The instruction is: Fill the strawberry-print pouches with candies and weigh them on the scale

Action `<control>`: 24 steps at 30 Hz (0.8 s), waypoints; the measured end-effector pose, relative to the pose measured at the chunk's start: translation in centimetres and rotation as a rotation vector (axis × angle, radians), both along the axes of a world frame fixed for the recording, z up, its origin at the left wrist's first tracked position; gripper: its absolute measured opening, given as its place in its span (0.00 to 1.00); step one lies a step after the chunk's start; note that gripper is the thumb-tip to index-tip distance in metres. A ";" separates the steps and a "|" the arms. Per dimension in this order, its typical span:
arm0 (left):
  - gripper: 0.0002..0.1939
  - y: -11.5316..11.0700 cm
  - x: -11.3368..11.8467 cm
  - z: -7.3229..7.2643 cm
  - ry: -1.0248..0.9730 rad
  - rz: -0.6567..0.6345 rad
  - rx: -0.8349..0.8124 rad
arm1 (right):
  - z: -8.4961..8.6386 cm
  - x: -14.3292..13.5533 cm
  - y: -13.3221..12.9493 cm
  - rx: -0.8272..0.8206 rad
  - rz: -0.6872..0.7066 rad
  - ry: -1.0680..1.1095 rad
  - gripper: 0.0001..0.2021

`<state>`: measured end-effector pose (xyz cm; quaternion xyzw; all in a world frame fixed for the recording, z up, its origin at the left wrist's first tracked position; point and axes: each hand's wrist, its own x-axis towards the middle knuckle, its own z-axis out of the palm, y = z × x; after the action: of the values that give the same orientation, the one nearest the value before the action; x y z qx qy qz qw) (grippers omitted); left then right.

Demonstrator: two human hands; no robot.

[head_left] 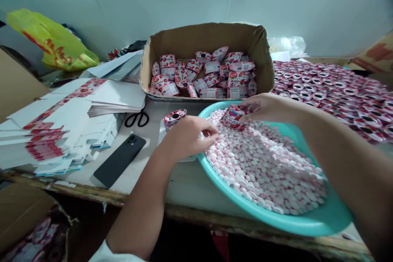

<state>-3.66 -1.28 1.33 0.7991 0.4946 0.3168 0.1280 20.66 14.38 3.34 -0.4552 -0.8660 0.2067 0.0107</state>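
Observation:
A teal basin (278, 225) full of small white and pink candies (260, 172) stands before me. My right hand (264, 108) grips a small red printed candy pack (233, 117) by its right end, low over the candies at the basin's far side. Curled at the left rim is my left hand (196, 137), thumb and fingers close together over the candies; what they pinch, if anything, is too small to make out. Just behind this hand another candy pack (175, 118) stands upright, a dark round opening in its top, on a pale tray partly covered by my arm.
Behind the basin, a cardboard box (145, 69) contains many candy packs. More packs (331, 90) stand in rows at the right. On the left are flat printed cartons (61, 131), scissors (137, 119), a phone (120, 160) and a yellow bag (50, 41). The table's front edge (184, 213) is worn.

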 end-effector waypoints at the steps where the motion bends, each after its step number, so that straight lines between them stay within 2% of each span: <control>1: 0.05 -0.1 -0.6 0.2 -0.006 0.054 -0.001 | 0.0 0.0 0.0 -0.003 -0.005 0.001 0.36; 6: 0.11 -0.3 -4.6 1.3 -0.080 0.449 -0.037 | 0.0 0.0 0.1 0.002 0.000 -0.021 0.32; 9: 0.12 0.2 -6.3 0.9 -0.081 0.554 -0.034 | 0.0 -0.1 0.1 -0.019 0.001 -0.005 0.31; 16: 0.09 2.3 -7.2 -1.1 -0.051 0.560 -0.055 | -0.1 -0.1 0.1 -0.011 0.011 -0.020 0.30; 24: 0.12 2.4 -7.7 -1.5 -0.009 0.575 -0.007 | 0.0 0.2 0.0 0.045 0.037 0.017 0.26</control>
<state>-11.35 1.16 -0.15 0.6242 0.7014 0.3420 0.0379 20.81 14.43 3.32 -0.4372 -0.8785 0.1911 0.0243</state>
